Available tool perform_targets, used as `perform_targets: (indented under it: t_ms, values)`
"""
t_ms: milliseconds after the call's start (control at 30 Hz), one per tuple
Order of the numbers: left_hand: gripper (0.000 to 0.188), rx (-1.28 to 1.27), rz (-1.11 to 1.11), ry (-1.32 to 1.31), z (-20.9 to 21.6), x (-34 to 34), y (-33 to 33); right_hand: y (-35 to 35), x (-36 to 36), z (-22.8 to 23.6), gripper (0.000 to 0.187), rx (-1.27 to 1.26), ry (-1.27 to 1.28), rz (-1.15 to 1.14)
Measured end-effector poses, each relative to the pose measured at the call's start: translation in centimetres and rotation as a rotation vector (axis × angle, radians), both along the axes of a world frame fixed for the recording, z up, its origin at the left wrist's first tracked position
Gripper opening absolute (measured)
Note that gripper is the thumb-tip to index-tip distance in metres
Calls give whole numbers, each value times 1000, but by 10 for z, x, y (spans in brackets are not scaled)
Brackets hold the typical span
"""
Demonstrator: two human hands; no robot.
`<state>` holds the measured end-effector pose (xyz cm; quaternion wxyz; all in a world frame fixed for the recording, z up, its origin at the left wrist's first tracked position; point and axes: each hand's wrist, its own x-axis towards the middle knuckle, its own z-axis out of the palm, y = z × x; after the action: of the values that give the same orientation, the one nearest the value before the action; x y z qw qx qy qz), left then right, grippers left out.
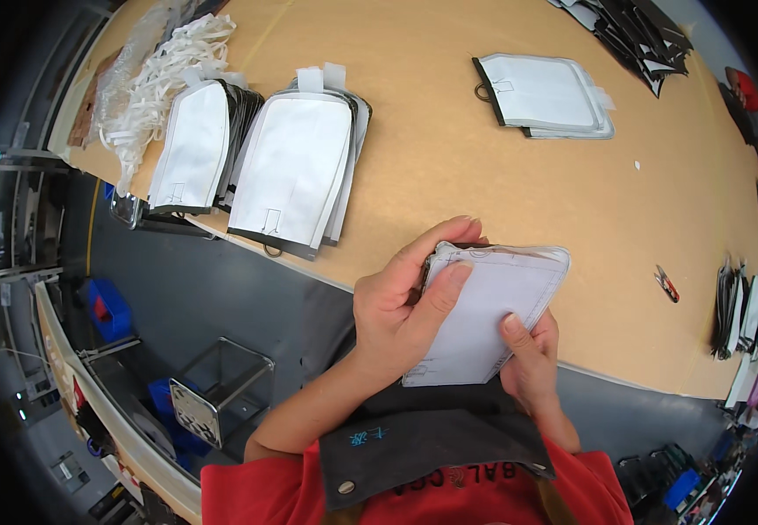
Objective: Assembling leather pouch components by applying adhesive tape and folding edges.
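Observation:
A flat white stitched panel (494, 315), with seam lines along its edges and dark material at its upper left, is held up in front of my chest at the table's near edge. My left hand (405, 306) is closed around its upper left side, thumb across the white face and fingers behind. On the lower right side my right hand (532, 354) grips the same panel, thumb in front and the other fingers partly hidden. Beyond, a small stack of similar white panels (541, 92) with a black edge and a ring lies on the table.
Two thick piles of white panels (291, 166) (191, 144) stand at the table's left edge, beside tangled white straps (169, 79). Red-handled thread snips (667, 284) lie to the right, near more stacked pieces (738, 311). Black pieces (633, 35) sit far right. A metal-framed stool (208, 407) stands below left.

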<state>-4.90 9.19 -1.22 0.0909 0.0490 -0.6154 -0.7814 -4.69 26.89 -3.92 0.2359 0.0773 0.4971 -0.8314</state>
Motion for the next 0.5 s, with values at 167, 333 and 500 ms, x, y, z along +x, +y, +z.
perform_targets:
  t_ms: [167,333,500]
  values:
    - [33,-79,53,43,-5,-2,0,-1,0,1,51,-3,-7,-7]
    - [30,-203,69,43,-4,0,-2,-2,1,-2,50,-12,9,1]
    - [42,60,88,52,-3,0,9,0,-1,-2,49,-14,7,6]
